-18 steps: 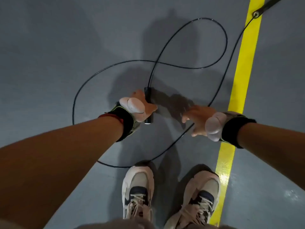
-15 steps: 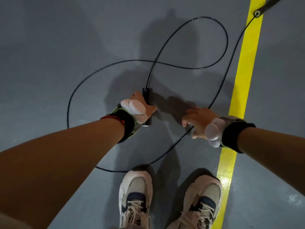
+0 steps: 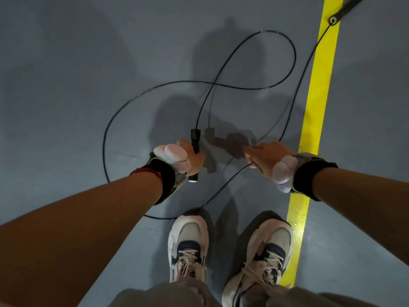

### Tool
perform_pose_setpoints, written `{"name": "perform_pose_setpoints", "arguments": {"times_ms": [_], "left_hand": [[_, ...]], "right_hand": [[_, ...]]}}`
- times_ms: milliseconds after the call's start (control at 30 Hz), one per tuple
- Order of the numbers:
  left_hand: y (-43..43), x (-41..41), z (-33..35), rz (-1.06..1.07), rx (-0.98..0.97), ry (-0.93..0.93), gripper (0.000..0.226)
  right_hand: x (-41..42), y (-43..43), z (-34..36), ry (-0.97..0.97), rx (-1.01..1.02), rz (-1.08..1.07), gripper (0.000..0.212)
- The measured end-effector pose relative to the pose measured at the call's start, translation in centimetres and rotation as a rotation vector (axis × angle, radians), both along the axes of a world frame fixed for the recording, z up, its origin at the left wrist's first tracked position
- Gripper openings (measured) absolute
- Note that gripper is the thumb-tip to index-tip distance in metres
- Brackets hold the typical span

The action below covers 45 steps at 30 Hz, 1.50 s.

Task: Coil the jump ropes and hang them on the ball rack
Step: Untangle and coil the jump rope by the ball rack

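Here the left hand (image 3: 188, 157) grips the black handle (image 3: 194, 151) upright, cord end pointing away, while the right hand (image 3: 264, 159) pinches the cord (image 3: 223, 185).

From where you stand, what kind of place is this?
Probably a sports hall or gym: a smooth grey painted floor with a yellow painted line, and a thin black jump rope lying looped across it.

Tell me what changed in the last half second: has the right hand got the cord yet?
Yes. The right hand dropped onto the thin black jump rope cord and closed its grip; before, it hovered open above it. The cord near the feet now lifts toward that hand. The left hand kept the black handle; the far handle by the yellow floor line stayed put.
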<state>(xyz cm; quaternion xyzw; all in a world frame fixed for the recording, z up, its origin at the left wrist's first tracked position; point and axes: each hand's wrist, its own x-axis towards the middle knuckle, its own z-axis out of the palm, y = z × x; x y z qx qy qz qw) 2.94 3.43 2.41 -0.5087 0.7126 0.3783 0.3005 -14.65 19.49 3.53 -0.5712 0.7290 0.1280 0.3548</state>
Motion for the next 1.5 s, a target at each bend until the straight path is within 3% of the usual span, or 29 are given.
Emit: {"name": "perform_pose_setpoints", "arguments": {"times_ms": [33,133,167,267,367,400,500,667,733,933,1067,1267,1367,1500], "left_hand": [[0.3,0.7,0.7,0.044,-0.013,0.004,0.047],[0.8,2.5,3.4,0.135,-0.025,-0.011,0.086],[0.9,3.0,4.6,0.15,-0.037,-0.016,0.087],[1.4,3.2,12.7,0.195,-0.077,-0.041,0.066],[1.0,2.8,22.4,0.282,-0.027,-0.059,0.026],[0.7,2.5,25.4,0.323,-0.02,-0.05,0.026],[-1.2,1.9,34.4,0.422,-0.056,0.08,0.067],[-3.1,0.6,48.9,0.296,-0.071,0.185,0.047],[-3.2,-0.1,55.8,0.297,-0.104,0.238,0.05],[-2.7,0.0,71.0,0.218,-0.221,0.432,0.036],[-2.8,0.1,76.6,0.306,-0.138,0.518,0.014],[-2.7,-1.7,83.5,0.518,0.028,0.585,0.007],[-2.6,-2.7,85.4,0.45,0.071,0.646,0.02],[-2.4,-3.9,86.7,0.353,0.365,0.651,0.036]], "right_hand": [[0.1,0.2,0.9,-0.003,-0.037,-0.051,0.018],[0.9,0.4,5.4,0.023,-0.117,-0.239,0.021],[1.0,0.4,6.9,0.021,-0.126,-0.299,0.022],[1.3,-0.3,14.1,-0.047,-0.072,-0.37,0.025],[1.4,-0.9,23.4,-0.083,-0.097,-0.455,0.026],[1.5,-1.1,26.4,-0.088,-0.104,-0.489,0.025],[1.3,-2.1,37.2,-0.092,-0.119,-0.555,0.026],[0.7,-3.7,50.3,-0.135,-0.11,-0.696,0.029],[0.6,-3.9,55.8,-0.167,-0.111,-0.731,0.028],[1.3,-4.1,70.3,-0.165,-0.188,-0.629,0.026],[1.5,-4.3,78.2,-0.162,-0.247,-0.626,0.029],[1.9,-4.4,86.6,-0.21,-0.427,-0.514,0.021],[1.8,-4.8,89.6,-0.213,-0.569,-0.532,0.013],[1.0,-6.2,92.1,-0.242,-0.693,-0.559,0.012]]}}
